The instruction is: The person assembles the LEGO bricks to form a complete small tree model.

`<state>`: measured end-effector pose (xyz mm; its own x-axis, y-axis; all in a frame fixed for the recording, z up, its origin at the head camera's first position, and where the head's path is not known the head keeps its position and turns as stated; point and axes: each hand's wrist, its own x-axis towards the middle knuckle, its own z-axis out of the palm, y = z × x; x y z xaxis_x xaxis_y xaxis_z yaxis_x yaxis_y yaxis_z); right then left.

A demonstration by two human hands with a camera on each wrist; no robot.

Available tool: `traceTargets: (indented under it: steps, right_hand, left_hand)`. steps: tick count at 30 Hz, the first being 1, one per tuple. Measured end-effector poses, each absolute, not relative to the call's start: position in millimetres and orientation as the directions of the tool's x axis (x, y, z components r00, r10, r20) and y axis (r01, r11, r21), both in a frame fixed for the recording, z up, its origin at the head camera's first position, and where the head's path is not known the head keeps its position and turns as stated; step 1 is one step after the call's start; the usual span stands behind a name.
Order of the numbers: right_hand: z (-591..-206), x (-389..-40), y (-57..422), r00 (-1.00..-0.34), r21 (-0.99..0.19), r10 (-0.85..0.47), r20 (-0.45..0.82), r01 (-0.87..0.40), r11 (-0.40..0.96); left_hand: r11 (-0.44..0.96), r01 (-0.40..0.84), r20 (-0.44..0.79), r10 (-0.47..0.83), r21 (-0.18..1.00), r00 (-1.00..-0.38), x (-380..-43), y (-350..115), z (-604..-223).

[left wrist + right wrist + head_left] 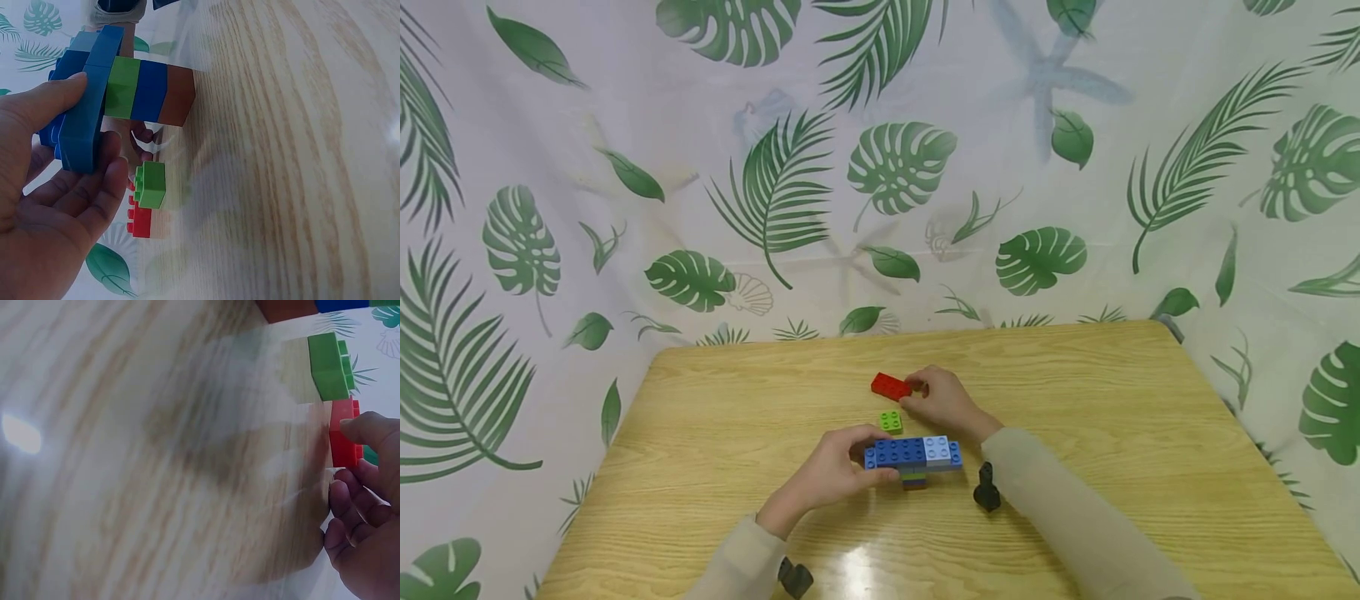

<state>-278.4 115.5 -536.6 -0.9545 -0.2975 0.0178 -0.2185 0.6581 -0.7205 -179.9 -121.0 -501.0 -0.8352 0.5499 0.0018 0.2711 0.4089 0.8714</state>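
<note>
My left hand [835, 469] grips the left end of a built block of toy bricks [901, 452], thumb on the near side and fingers on the far side. Its top is dark blue and light blue bricks on a longer blue base; a stem of green, blue and brown bricks [150, 91] runs from base to table. Farther back, a red brick [887, 384] lies studs up, and my right hand [946, 403] pinches its right end between thumb and forefinger. Between the block and the red brick sits a small lime green brick [891, 422], touched by neither hand.
Everything stands on a wood-grain table [737, 400]. A white cloth with green leaves [962, 250] hangs behind the table's back edge and along its sides. Dark wrist-camera pieces [987, 490] stick out beside both sleeves.
</note>
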Motion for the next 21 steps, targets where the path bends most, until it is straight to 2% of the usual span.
traceTargets:
  steps: [3, 14, 21]
  right_hand:
    - [-537, -279, 116, -0.951, -0.709, -0.307, 0.034, -0.240, 0.663]
    - [-531, -278, 123, -0.957, -0.723, -0.289, -0.004, -0.196, 0.662]
    - [-514, -275, 131, -0.934, -0.706, -0.350, 0.075, -0.298, 0.642]
  left_hand:
    - [0.412, 0.270, -0.001, 0.549, 0.870, -0.836, -179, -121, -502]
    - [0.423, 0.278, -0.002, 0.552, 0.863, -0.834, -180, -121, -500]
    - [0.426, 0.277, -0.003, 0.549, 0.861, -0.836, -179, -121, -500]
